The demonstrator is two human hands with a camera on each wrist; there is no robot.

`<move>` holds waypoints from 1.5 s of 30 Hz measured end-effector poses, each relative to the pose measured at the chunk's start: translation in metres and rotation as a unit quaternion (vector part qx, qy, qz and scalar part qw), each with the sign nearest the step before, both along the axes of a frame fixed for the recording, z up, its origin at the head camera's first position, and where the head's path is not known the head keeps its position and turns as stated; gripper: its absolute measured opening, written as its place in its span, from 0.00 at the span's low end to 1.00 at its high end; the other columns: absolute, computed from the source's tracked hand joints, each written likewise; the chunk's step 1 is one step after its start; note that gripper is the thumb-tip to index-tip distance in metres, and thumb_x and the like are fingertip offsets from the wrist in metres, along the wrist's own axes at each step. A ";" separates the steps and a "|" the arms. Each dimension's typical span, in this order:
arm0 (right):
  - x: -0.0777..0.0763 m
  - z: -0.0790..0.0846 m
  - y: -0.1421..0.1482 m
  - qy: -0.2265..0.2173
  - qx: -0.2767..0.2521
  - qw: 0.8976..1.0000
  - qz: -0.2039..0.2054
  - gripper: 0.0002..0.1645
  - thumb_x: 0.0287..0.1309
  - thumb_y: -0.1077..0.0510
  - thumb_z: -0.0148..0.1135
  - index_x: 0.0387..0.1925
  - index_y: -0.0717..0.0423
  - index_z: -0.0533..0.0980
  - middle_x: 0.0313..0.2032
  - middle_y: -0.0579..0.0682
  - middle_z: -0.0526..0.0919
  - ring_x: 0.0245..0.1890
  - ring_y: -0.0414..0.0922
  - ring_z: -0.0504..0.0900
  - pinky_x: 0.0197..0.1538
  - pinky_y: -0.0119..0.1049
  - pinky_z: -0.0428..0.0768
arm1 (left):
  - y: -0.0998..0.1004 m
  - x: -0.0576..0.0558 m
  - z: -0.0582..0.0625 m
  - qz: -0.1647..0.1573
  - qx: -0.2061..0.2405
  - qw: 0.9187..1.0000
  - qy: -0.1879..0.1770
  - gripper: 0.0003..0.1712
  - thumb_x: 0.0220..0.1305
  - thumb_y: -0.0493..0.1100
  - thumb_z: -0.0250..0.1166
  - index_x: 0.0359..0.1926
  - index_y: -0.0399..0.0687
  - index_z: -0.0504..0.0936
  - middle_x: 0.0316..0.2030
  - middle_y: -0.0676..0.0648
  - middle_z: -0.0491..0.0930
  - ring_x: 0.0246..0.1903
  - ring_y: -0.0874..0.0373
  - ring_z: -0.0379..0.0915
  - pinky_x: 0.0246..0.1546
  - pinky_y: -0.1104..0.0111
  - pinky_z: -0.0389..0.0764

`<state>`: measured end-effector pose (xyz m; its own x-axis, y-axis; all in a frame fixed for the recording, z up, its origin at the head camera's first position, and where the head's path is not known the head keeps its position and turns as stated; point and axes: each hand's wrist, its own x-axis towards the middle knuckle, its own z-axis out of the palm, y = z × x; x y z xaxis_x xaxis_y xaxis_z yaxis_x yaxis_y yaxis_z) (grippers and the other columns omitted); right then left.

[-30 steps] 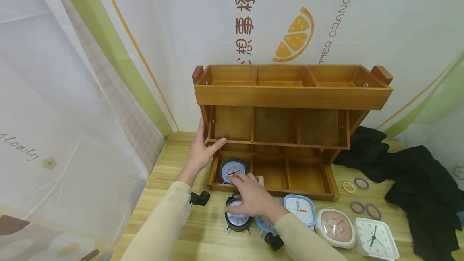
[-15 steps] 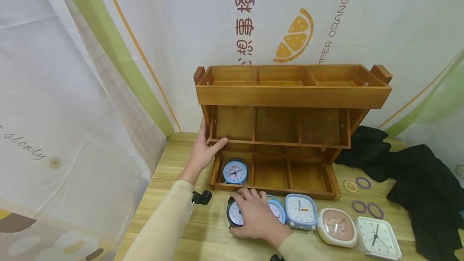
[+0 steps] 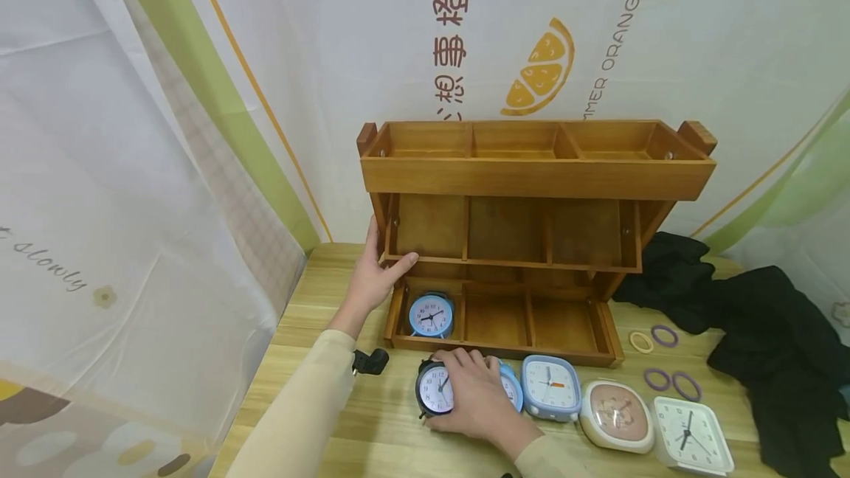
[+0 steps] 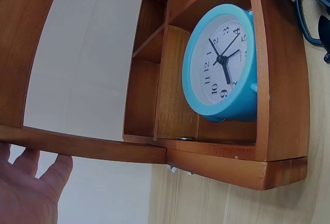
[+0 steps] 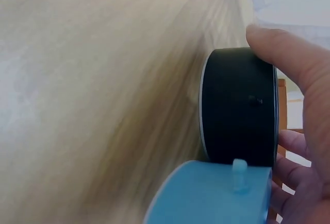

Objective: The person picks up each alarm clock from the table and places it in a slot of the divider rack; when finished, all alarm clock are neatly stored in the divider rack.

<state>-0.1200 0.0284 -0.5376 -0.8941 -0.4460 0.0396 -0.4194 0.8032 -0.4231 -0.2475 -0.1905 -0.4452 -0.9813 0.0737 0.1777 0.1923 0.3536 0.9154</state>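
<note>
My right hand (image 3: 474, 397) grips the black twin-bell style alarm clock (image 3: 433, 389) on the table, thumb at its near side and fingers over the far side. In the right wrist view the thumb touches the black clock's casing (image 5: 240, 105). A blue alarm clock (image 3: 510, 383) stands against it, partly hidden by the hand. Another blue alarm clock (image 4: 221, 62) sits in the bottom tray's left compartment of the wooden tiered box (image 3: 538, 177). At the box's left side rests my left hand (image 3: 372, 279), thumb along the middle tray's edge, fairly straight fingers touching a wooden strut.
Right of my right hand stand a light-blue square clock (image 3: 551, 387), a cream clock (image 3: 617, 415) and a white square clock (image 3: 693, 434). Several hair ties (image 3: 686, 386) lie near black cloth (image 3: 764, 345). A printed curtain (image 3: 319, 43) hangs behind.
My right hand has moved from beside the blue clock in the bottom tray down to the black alarm clock and taken hold of it. The left hand stays at the box.
</note>
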 end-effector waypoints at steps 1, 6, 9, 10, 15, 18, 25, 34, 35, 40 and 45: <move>0.001 -0.001 0.001 0.004 -0.002 1.000 -0.003 0.61 0.33 0.25 0.83 0.68 0.46 0.73 0.58 0.44 0.78 0.52 0.47 0.73 0.52 0.54 0.66 | 0.000 0.000 0.000 0.000 0.000 1.000 0.002 0.62 0.70 0.58 0.70 0.84 0.70 0.31 0.83 0.49 0.40 0.81 0.44 0.44 0.72 0.40 0.63; 0.003 -0.003 0.003 0.017 -0.011 1.000 -0.005 0.59 0.31 0.27 0.84 0.66 0.46 0.75 0.56 0.44 0.79 0.52 0.47 0.74 0.53 0.57 0.66 | 0.000 0.001 -0.001 -0.002 0.005 1.000 0.003 0.62 0.70 0.58 0.70 0.84 0.72 0.31 0.83 0.48 0.40 0.81 0.43 0.44 0.71 0.39 0.63; 0.003 -0.004 0.004 0.017 -0.013 1.000 -0.003 0.58 0.32 0.28 0.84 0.66 0.46 0.75 0.56 0.43 0.79 0.51 0.47 0.75 0.54 0.60 0.66 | 0.000 0.001 -0.002 -0.002 0.003 1.000 0.003 0.62 0.69 0.58 0.70 0.84 0.72 0.31 0.83 0.47 0.41 0.81 0.42 0.44 0.71 0.38 0.64; 0.003 -0.005 0.004 0.018 -0.016 1.000 -0.004 0.58 0.32 0.29 0.84 0.66 0.46 0.75 0.56 0.43 0.79 0.51 0.46 0.75 0.55 0.61 0.66 | 0.000 0.001 -0.001 -0.001 0.003 1.000 0.002 0.62 0.69 0.59 0.70 0.84 0.72 0.31 0.83 0.47 0.41 0.81 0.42 0.44 0.71 0.39 0.64; 0.004 -0.007 0.006 0.030 -0.026 0.999 -0.001 0.57 0.32 0.29 0.85 0.66 0.45 0.75 0.56 0.42 0.79 0.52 0.46 0.76 0.59 0.67 0.65 | 0.000 0.000 -0.001 -0.005 0.005 1.000 0.010 0.61 0.70 0.58 0.70 0.84 0.73 0.31 0.83 0.49 0.41 0.81 0.43 0.45 0.72 0.40 0.64; 0.004 -0.007 0.009 0.034 -0.031 0.999 0.001 0.57 0.33 0.30 0.85 0.66 0.45 0.75 0.57 0.43 0.79 0.53 0.47 0.76 0.60 0.68 0.65 | 0.000 0.000 -0.001 -0.008 0.009 1.000 0.016 0.61 0.70 0.58 0.69 0.83 0.74 0.32 0.83 0.51 0.42 0.81 0.44 0.45 0.72 0.39 0.63; 0.005 0.000 0.014 0.044 -0.048 0.998 0.006 0.55 0.35 0.31 0.84 0.67 0.45 0.75 0.58 0.43 0.78 0.55 0.46 0.75 0.58 0.62 0.66 | 0.001 0.000 0.000 -0.009 0.007 1.000 0.015 0.61 0.70 0.59 0.70 0.83 0.74 0.31 0.83 0.49 0.42 0.81 0.44 0.45 0.71 0.40 0.65; 0.007 0.012 0.021 0.049 -0.092 0.995 0.009 0.58 0.34 0.34 0.86 0.68 0.48 0.75 0.60 0.44 0.78 0.57 0.45 0.74 0.59 0.57 0.68 | 0.001 0.000 -0.001 -0.002 0.002 1.000 0.013 0.63 0.69 0.59 0.71 0.84 0.72 0.31 0.83 0.49 0.41 0.80 0.43 0.45 0.71 0.42 0.65; 0.006 0.013 0.022 0.049 -0.098 0.994 0.010 0.58 0.34 0.35 0.86 0.68 0.48 0.75 0.60 0.44 0.78 0.57 0.45 0.74 0.59 0.57 0.67 | 0.001 0.000 -0.002 -0.002 0.004 1.000 0.014 0.63 0.69 0.59 0.71 0.84 0.72 0.31 0.83 0.49 0.41 0.81 0.44 0.45 0.72 0.42 0.65; 0.002 0.023 0.030 0.040 -0.131 0.991 0.009 0.56 0.34 0.39 0.89 0.68 0.47 0.75 0.58 0.43 0.78 0.55 0.44 0.73 0.57 0.55 0.66 | 0.001 -0.001 -0.002 -0.008 0.012 1.000 0.024 0.62 0.69 0.58 0.71 0.84 0.73 0.32 0.83 0.50 0.43 0.81 0.44 0.45 0.71 0.41 0.65; -0.005 0.033 0.041 0.028 -0.153 0.988 -0.005 0.55 0.35 0.40 0.90 0.68 0.45 0.77 0.59 0.41 0.78 0.54 0.43 0.73 0.54 0.53 0.65 | 0.001 -0.001 -0.001 -0.010 0.020 0.999 0.027 0.61 0.69 0.56 0.72 0.84 0.74 0.34 0.83 0.50 0.45 0.80 0.44 0.46 0.71 0.42 0.66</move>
<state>-0.1252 0.0698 -0.5047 -0.8908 -0.3971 0.2208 -0.4420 0.6447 -0.6237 -0.2482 -0.1890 -0.4463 -0.9684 0.0850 0.2345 0.2494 0.3122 0.9167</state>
